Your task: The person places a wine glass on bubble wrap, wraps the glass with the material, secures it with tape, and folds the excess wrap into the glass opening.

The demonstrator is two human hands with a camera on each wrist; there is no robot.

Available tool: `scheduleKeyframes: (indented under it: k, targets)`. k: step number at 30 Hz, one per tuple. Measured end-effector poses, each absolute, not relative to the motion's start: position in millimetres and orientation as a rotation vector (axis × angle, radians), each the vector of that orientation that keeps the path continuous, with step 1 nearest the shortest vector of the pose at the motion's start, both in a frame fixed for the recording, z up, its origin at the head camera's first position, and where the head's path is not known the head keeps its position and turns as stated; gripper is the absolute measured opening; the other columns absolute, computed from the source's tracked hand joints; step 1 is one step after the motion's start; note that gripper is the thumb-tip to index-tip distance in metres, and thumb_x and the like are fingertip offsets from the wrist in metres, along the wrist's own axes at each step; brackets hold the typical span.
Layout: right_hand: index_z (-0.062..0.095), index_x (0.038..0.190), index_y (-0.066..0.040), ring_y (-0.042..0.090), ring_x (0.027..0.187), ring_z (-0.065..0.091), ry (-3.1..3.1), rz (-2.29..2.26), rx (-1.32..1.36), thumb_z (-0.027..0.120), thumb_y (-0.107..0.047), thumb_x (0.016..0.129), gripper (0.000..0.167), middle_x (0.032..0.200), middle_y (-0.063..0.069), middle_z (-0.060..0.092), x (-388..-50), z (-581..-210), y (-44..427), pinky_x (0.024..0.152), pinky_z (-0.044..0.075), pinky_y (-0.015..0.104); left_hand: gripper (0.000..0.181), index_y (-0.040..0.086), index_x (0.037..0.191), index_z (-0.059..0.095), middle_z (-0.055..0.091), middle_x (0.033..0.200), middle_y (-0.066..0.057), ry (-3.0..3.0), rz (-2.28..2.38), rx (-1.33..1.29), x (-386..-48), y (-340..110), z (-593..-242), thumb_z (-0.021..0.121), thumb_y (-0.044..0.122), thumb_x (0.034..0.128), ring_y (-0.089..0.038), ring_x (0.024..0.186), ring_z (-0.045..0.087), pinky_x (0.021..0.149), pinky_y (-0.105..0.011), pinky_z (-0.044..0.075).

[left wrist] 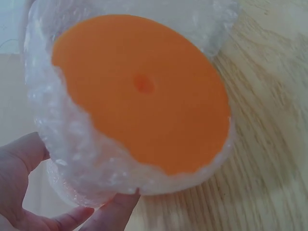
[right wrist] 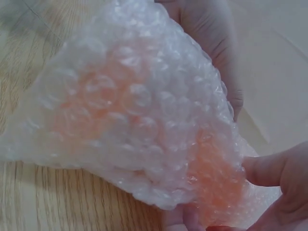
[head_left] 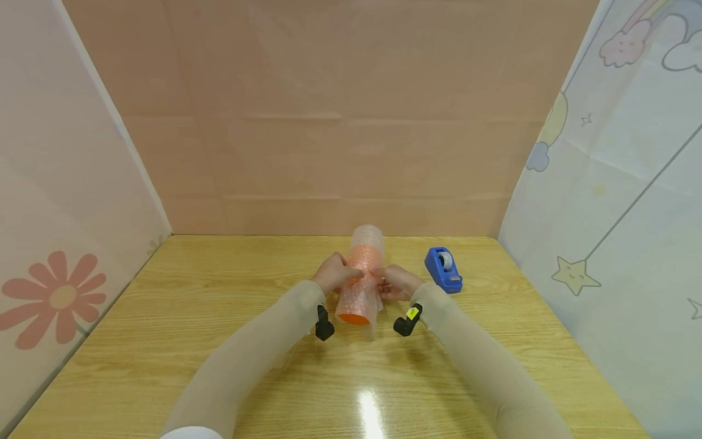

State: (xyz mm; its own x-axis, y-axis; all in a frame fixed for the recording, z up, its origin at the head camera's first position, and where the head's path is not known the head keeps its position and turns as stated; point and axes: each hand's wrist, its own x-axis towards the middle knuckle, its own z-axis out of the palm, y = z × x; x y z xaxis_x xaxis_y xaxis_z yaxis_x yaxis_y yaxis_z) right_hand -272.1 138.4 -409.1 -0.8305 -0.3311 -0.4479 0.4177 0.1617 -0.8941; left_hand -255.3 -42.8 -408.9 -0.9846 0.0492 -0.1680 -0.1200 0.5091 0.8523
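Note:
An orange cylinder (head_left: 353, 319) lies on the table inside a roll of clear bubble wrap (head_left: 366, 234), its length pointing away from me. Its flat round end (left wrist: 149, 110), with a small darker spot in the centre, faces the left wrist camera. My left hand (head_left: 333, 273) holds the wrapped roll from the left, thumb on top. From the right, my right hand (head_left: 402, 281) grips the wrap with its thumb on the upper side and fingers lower down. A loose flap of bubble wrap (right wrist: 120, 106) sticks out toward the right wrist camera.
A blue tape dispenser (head_left: 443, 270) with a roll of tape stands to the right of my right hand. The wooden table (head_left: 219, 305) meets a tan backdrop (head_left: 340, 152) behind and printed side panels left and right.

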Motion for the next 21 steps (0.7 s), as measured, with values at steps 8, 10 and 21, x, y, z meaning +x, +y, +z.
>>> scheduleKeyframes:
  k: [8,10,21]
  targets:
    - [0.046,0.111,0.002,0.015,0.079,0.044,1.902,-1.703,0.051,0.048,-0.021,0.101,0.024,0.091,0.007,0.044,-272,-407,137,0.065,0.045,0.021,0.042,0.004,0.106,0.045,0.051,0.105,-0.011,2.396,1.660,-0.064,-253,-48,-414,0.073,0.027,0.0850,-0.024,0.091,0.057,0.073,-0.039,0.055]
    - [0.047,0.113,0.002,0.015,0.078,0.044,1.908,-1.704,0.035,0.049,-0.020,0.101,0.025,0.089,0.006,0.045,-272,-407,136,0.065,0.044,0.021,0.042,0.003,0.106,0.044,0.050,0.105,-0.011,2.356,1.698,-0.055,-254,-50,-415,0.073,0.026,0.0850,-0.024,0.090,0.057,0.074,-0.039,0.055]
    - [0.046,0.102,-0.003,0.011,0.068,0.041,1.919,-1.705,-0.037,0.050,-0.016,0.101,0.014,0.079,0.002,0.045,-272,-405,132,0.060,0.039,0.021,0.041,0.003,0.109,0.045,0.049,0.105,-0.011,2.235,1.762,-0.066,-259,-60,-423,0.070,0.025,0.0866,-0.021,0.083,0.056,0.068,-0.033,0.054]
